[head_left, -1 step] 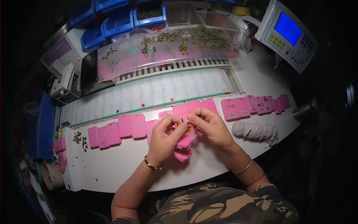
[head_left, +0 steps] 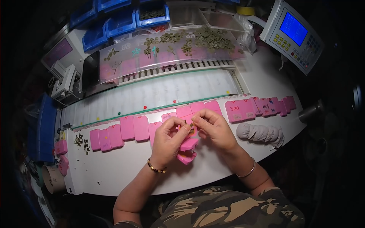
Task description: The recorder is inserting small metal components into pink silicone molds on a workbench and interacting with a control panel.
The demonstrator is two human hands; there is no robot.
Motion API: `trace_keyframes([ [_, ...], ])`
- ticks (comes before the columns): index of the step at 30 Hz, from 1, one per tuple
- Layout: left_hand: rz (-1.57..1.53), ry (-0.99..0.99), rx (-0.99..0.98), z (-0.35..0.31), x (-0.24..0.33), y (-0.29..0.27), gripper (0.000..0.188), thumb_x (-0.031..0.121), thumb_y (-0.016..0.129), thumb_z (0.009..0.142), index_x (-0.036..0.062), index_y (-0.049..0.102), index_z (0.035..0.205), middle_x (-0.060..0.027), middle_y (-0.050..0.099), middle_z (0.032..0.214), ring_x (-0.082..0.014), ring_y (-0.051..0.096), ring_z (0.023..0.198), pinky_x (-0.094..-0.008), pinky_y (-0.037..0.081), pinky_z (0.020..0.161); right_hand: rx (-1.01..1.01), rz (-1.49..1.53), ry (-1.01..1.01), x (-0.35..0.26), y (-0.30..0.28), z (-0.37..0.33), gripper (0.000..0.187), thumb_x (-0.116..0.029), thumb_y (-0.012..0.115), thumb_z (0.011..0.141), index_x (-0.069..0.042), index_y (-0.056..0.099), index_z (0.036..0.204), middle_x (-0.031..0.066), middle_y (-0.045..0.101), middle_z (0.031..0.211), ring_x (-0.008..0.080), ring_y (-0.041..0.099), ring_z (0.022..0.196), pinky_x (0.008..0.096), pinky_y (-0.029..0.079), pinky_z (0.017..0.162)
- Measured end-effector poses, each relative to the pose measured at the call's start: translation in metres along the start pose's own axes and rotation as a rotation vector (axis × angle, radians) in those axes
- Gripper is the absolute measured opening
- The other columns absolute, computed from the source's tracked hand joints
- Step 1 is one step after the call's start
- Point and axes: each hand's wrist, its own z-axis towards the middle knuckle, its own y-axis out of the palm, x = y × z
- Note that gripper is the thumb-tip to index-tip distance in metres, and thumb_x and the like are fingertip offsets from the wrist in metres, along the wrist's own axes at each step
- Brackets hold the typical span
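Over the middle of the white table, my left hand (head_left: 167,138) is closed, thumb against bent fingers, around a small dark-green piece (head_left: 192,129) that shows between the two hands. Thumb and fingertips of my right hand (head_left: 216,131) are pinched together at the upper edge of that piece. What lies between these right fingertips is too small to make out. Just below the hands sits a split pink block (head_left: 188,144), with another pink part (head_left: 186,157) under it. More pink blocks lie behind the hands, partly covered by them.
Pink blocks (head_left: 140,128) line the table on the left, others (head_left: 237,111) on the right. A rolled grey cloth (head_left: 258,133) rests right of my hand. Green pieces (head_left: 215,40) cover a clear sheet behind. Blue bins (head_left: 119,24) and a display panel (head_left: 292,34) stand farther back.
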Motion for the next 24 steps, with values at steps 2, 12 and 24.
trace_keyframes([
  [2,-0.039,0.002,0.023,0.0,-0.001,0.0,0.006,0.005,0.06,0.092,-0.0005,0.057,0.093,-0.0022,0.059,0.089,-0.005,0.058,0.08,-0.0195,0.049,0.069,0.066,0.088,-0.041,0.003,0.006,-0.001,0.011,-0.017,0.059,0.095,-0.006,0.06,0.098,-0.0023,0.058,0.083,0.0029,0.05,0.067,0.0179,0.038,0.056],
  [12,-0.132,0.048,0.084,-0.002,-0.006,0.004,0.004,0.004,0.059,0.093,0.0012,0.056,0.094,-0.0011,0.058,0.087,-0.0045,0.056,0.079,-0.0195,0.048,0.07,0.179,0.266,-0.098,0.018,0.027,-0.006,0.013,-0.016,0.052,0.099,-0.005,0.056,0.103,0.0013,0.06,0.093,0.0062,0.056,0.075,0.0209,0.047,0.063],
  [24,-0.191,0.038,0.142,-0.001,-0.001,0.003,0.004,0.005,0.058,0.094,0.0016,0.055,0.095,-0.0015,0.058,0.087,-0.0039,0.055,0.077,-0.0187,0.048,0.069,0.222,0.315,-0.109,0.015,0.031,-0.009,0.019,-0.022,0.054,0.098,-0.005,0.053,0.107,0.0003,0.059,0.089,0.0038,0.051,0.072,0.0189,0.041,0.06],
])
